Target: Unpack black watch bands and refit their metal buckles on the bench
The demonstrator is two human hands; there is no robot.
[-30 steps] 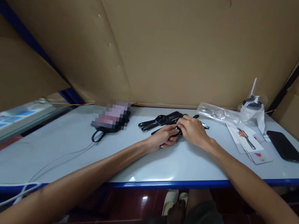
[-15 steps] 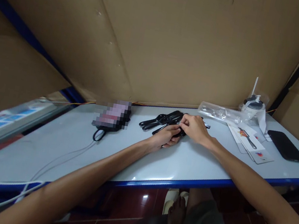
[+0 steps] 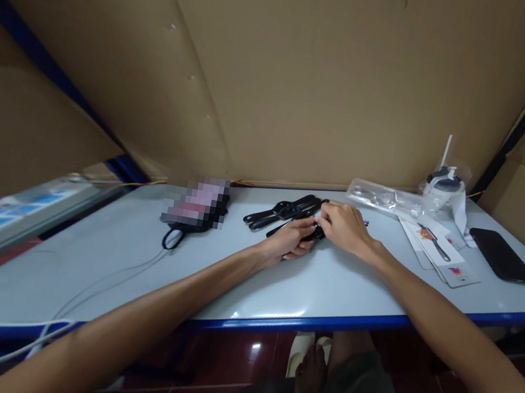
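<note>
Over the middle of the white table, my left hand (image 3: 290,238) is closed around a black long-handled utensil (image 3: 320,232), most of it hidden by the fingers. My right hand (image 3: 342,227) meets it from the right, its thumb and fingertips pinched together against the left fingertips. What that pinch holds is too small and covered to make out. Just behind my left hand lie several more black long-handled utensils (image 3: 266,216) in a loose pile, handles pointing left. A small shiny end pokes out to the right, beyond my right hand.
Printed cards (image 3: 442,257) with a utensil picture lie to the right, near clear plastic packaging (image 3: 384,196), a bagged cup with a straw (image 3: 444,188) and a black phone (image 3: 503,256). A blurred-out device (image 3: 198,202) with a cable sits left. Cardboard (image 3: 313,83) walls the back.
Both hands stay nearly in place. The right hand's fingers have shifted slightly at the pinch, and the view has moved a little.
</note>
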